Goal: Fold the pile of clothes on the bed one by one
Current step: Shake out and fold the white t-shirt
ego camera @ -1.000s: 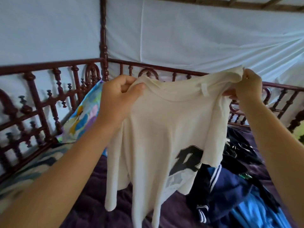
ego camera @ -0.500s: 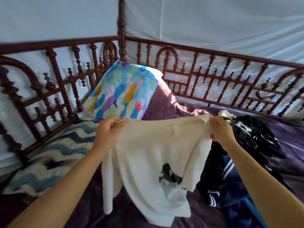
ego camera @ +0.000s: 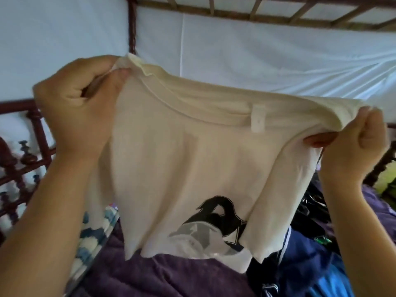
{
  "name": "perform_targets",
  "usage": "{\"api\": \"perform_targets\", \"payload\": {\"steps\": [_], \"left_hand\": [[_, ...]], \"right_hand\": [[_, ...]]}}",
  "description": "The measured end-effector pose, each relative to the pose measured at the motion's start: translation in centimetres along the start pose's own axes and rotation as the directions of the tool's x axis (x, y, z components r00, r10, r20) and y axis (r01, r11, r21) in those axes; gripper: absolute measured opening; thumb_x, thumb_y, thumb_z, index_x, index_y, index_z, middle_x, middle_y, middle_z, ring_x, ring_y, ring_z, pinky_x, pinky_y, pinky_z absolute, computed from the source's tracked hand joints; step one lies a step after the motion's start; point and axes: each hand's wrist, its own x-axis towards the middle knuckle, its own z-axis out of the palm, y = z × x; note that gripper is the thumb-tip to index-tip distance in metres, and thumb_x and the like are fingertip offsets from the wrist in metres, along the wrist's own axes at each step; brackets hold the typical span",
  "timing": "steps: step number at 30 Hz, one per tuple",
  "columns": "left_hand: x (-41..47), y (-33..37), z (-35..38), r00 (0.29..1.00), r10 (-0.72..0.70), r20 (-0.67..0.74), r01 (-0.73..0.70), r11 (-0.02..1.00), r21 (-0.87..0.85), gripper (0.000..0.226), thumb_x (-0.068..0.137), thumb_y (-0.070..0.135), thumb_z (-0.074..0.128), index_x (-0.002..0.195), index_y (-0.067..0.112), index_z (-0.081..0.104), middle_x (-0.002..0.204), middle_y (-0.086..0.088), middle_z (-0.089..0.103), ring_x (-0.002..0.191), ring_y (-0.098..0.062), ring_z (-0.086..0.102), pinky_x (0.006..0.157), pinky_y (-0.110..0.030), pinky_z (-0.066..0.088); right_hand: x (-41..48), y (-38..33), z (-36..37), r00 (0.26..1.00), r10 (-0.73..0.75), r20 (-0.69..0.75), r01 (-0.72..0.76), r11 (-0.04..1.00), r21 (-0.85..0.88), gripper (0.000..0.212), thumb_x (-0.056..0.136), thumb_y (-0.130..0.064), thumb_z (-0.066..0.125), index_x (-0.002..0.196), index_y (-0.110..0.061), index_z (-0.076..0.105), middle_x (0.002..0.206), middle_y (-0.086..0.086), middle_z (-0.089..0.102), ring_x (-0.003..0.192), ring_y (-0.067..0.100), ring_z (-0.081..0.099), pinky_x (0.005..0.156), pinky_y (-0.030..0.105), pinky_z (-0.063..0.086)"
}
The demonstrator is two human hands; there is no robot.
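- Has raised the shirt (ego camera: 182, 157) higher since half a second ago, up before the white sheet (ego camera: 257, 50).
- Pinches its left shoulder in the curled fingers of the left hand (ego camera: 79, 103).
- Holds it hanging above the bed (ego camera: 160, 275), black print low.
- Pinches its right shoulder in the right hand (ego camera: 355, 146).
- Leaves the dark pile (ego camera: 310, 254) on the bed, lower right.

The cream cotton T-shirt (ego camera: 192, 163) hangs mid-scene above the purple quilted bedspread (ego camera: 171, 277), gripped at its left end by the left hand (ego camera: 79, 106) and at its right end by the right hand (ego camera: 355, 151). A blue-and-white wave-patterned pillow (ego camera: 94, 239) lies at the left, near the dark turned-wood bed rail (ego camera: 38, 133). The pile of dark and blue clothes (ego camera: 306, 258) lies at the right, partly behind the shirt. A white cloth hanging (ego camera: 257, 50) spans the far side.
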Motion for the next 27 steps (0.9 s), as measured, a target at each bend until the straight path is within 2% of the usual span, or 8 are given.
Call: {"api": "perform_targets", "payload": {"steps": [5,9,12,15,17,20,23,27], "left_hand": [[-0.7,-2.3,-0.1,0.998,0.038,0.045,-0.04,0.998,0.045,0.025,0.089,0.044,0.057,0.093,0.022,0.071,0.07,0.002,0.061,0.064,-0.012,0.052,0.065,-0.031,0.044],[-1.9,-6.4,2.4,0.998,-0.007,0.059,0.007,1.0,0.012,0.01,0.085,0.025,0.063,0.089,0.016,0.066,0.061,0.025,0.054,0.059,0.01,0.044,0.063,-0.009,0.036],[-2.8,-10.8,6.1,0.973,-0.168,0.156,0.171,0.985,-0.004,0.014,0.08,0.021,0.067,0.092,0.013,0.07,0.065,0.039,0.058,0.062,0.019,0.048,0.066,0.0,0.035],[-3.0,-16.3,12.1,0.926,-0.293,0.239,0.273,0.956,0.11,0.015,0.083,0.013,0.066,0.094,0.006,0.073,0.081,0.011,0.073,0.075,0.012,0.059,0.073,-0.009,0.041],[-3.4,-20.2,16.6,0.88,-0.372,0.295,0.256,0.895,0.366,0.028,0.088,0.021,0.061,0.112,0.009,0.068,0.109,-0.014,0.067,0.105,-0.023,0.06,0.089,-0.03,0.042],[-7.5,-25.0,20.6,0.664,-0.622,0.415,0.157,0.659,0.736,0.067,0.091,0.046,0.05,0.148,0.025,0.023,0.149,-0.018,0.028,0.135,-0.037,0.026,0.106,-0.046,0.027],[-16.6,-28.2,19.6,0.495,-0.719,0.488,0.085,0.599,0.796,0.081,0.088,0.055,0.048,0.151,0.024,0.007,0.155,-0.019,0.008,0.143,-0.035,0.009,0.112,-0.048,0.018],[-29.9,-28.8,13.0,0.14,-0.871,0.471,-0.075,0.465,0.882,0.079,0.09,0.058,0.041,0.15,0.027,0.001,0.156,-0.015,0.008,0.142,-0.035,0.009,0.112,-0.047,0.022]], "right_hand": [[-1.2,0.6,-0.3,1.0,0.026,0.016,-0.025,0.999,-0.034,0.029,0.089,-0.045,0.031,0.064,-0.035,0.042,0.044,-0.012,0.046,0.038,0.007,0.056,0.034,0.015,0.039],[-2.3,4.7,0.8,0.989,0.103,0.108,-0.089,0.987,-0.134,0.042,0.098,-0.031,0.036,0.057,-0.037,0.044,0.048,-0.011,0.051,0.041,0.008,0.059,0.035,0.018,0.044],[-2.8,10.3,2.6,0.954,0.25,0.166,-0.191,0.931,-0.31,0.043,0.1,-0.028,0.038,0.058,-0.033,0.047,0.054,-0.006,0.051,0.059,0.028,0.063,0.052,0.042,0.054],[-2.3,16.9,5.8,0.903,0.397,0.165,-0.315,0.872,-0.374,0.037,0.1,-0.028,0.038,0.064,-0.025,0.048,0.063,-0.002,0.054,0.075,0.037,0.062,0.061,0.043,0.05],[-1.8,21.5,8.1,0.834,0.487,0.26,-0.357,0.835,-0.419,0.026,0.1,-0.028,0.038,0.088,-0.02,0.06,0.086,0.006,0.062,0.098,0.038,0.06,0.071,0.036,0.046],[-3.3,28.1,9.6,0.586,0.679,0.441,-0.352,0.704,-0.616,0.06,0.098,-0.028,0.044,0.149,-0.012,0.016,0.149,0.017,0.028,0.138,0.033,0.026,0.111,0.047,0.027],[-10.0,32.5,7.5,0.368,0.817,0.444,-0.348,0.564,-0.749,0.069,0.098,-0.023,0.047,0.151,-0.015,0.004,0.157,0.016,0.005,0.145,0.028,0.006,0.115,0.039,0.012],[-22.1,34.6,0.7,0.054,0.952,0.302,-0.242,0.306,-0.921,0.065,0.097,-0.027,0.048,0.15,-0.012,0.014,0.151,0.02,0.023,0.137,0.031,0.028,0.112,0.039,0.026]]}}
